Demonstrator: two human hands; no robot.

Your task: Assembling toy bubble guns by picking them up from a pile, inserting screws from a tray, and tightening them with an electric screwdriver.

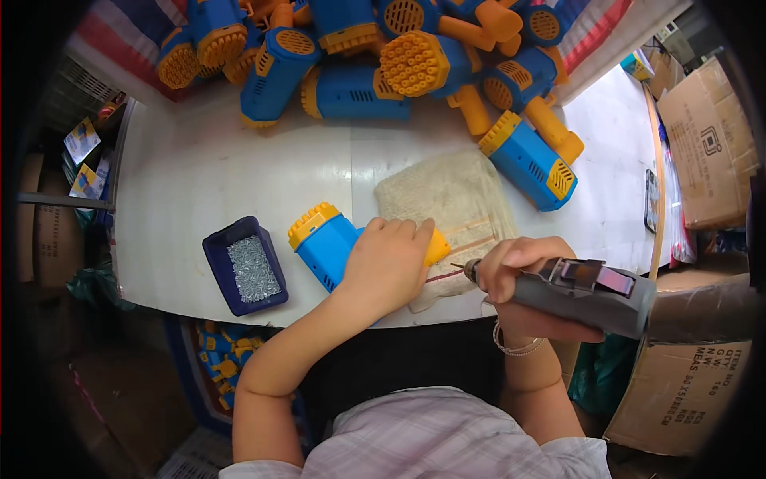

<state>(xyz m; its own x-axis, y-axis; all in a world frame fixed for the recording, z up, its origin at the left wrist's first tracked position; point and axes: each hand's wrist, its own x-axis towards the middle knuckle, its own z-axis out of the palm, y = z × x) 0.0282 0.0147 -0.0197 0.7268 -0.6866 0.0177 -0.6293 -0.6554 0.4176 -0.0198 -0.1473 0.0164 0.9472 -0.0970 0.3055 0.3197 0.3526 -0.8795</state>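
A blue and yellow toy bubble gun (pixel 323 247) lies on its side at the near middle of the white table. My left hand (pixel 387 259) is wrapped over it, fingers closed around the part where body and yellow handle meet. To its right, my right hand (pixel 511 271) grips a grey electric screwdriver (pixel 590 297). The bit points left toward the toy's handle, apart from it. Under the handle end lies a folded beige cloth (pixel 443 191). Left of the toy stands a dark blue bin (pixel 222 271) holding many small silver screws (pixel 255 270).
Many more toy bubble guns (pixel 335 89) are piled at the far side; one (pixel 531 160) lies nearer on the right. A phone (pixel 651 199) rests by the table's right edge. Cardboard boxes (pixel 710 144) stand on the right. Below the table's left front, a blue crate (pixel 185 359) holds toy parts.
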